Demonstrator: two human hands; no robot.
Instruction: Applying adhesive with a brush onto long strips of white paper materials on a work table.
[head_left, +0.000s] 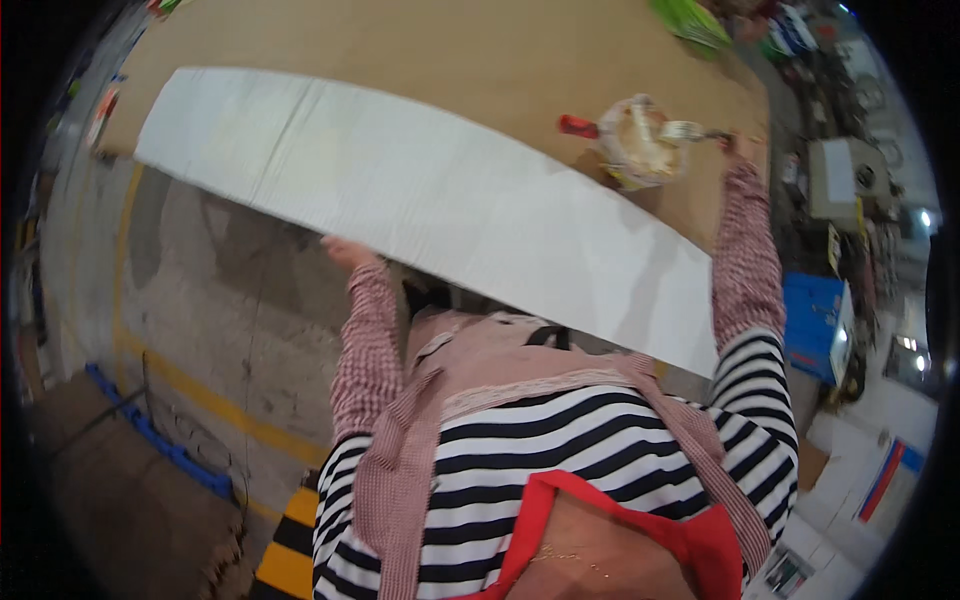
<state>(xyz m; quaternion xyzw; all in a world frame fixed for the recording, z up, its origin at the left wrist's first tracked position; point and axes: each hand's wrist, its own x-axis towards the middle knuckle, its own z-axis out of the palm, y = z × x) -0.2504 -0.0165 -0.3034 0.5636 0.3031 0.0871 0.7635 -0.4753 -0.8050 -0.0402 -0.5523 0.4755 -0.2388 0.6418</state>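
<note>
A long white panel (420,185) with a curved far edge lies slantwise across the brown tabletop. At its near edge is my left hand (350,253), fingers curled against the rim and partly hidden. Off to the right, my right hand (738,148) closes round the dark handle of a brush-like tool (684,131) with a pale, flat head. This head reaches over a tub (645,172) of cream-coloured paste, lined or wrapped in clear plastic. A red handle (578,126) sticks out on the tub's left side.
The brown table (440,50) stretches away beyond the panel. A green bag (692,22) lies at its far right. Beside the table on the right stands a blue box (815,325). Yellow-and-black striped edging (290,540) and a blue bar (165,440) are low on the left.
</note>
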